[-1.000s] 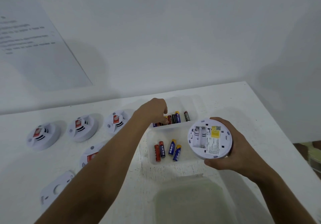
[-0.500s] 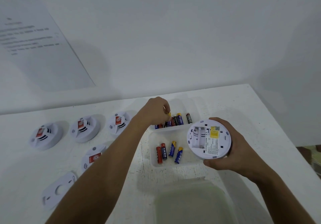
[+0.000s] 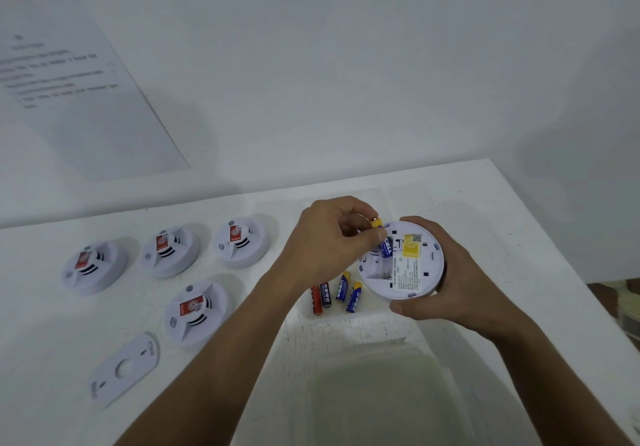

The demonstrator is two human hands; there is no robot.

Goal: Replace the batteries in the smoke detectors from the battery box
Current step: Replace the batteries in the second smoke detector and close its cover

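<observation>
My right hand (image 3: 460, 276) grips a white smoke detector (image 3: 410, 274), turned back side up, above the clear battery box (image 3: 346, 314). My left hand (image 3: 327, 245) pinches a blue and yellow battery (image 3: 382, 241) and holds it at the detector's open battery compartment. Several loose batteries (image 3: 337, 291) lie in the box's near section. The box's far section is hidden behind my hands.
Several other smoke detectors sit face up at the left: (image 3: 93, 267), (image 3: 171, 250), (image 3: 242, 239), (image 3: 195, 310). A white cover plate (image 3: 123, 367) lies at the front left. A translucent container (image 3: 377, 393) stands nearest me. The table edge runs along the right.
My left hand lifted a battery out of the box's far section and carried it right to the detector. My right hand kept holding the detector in about the same place.
</observation>
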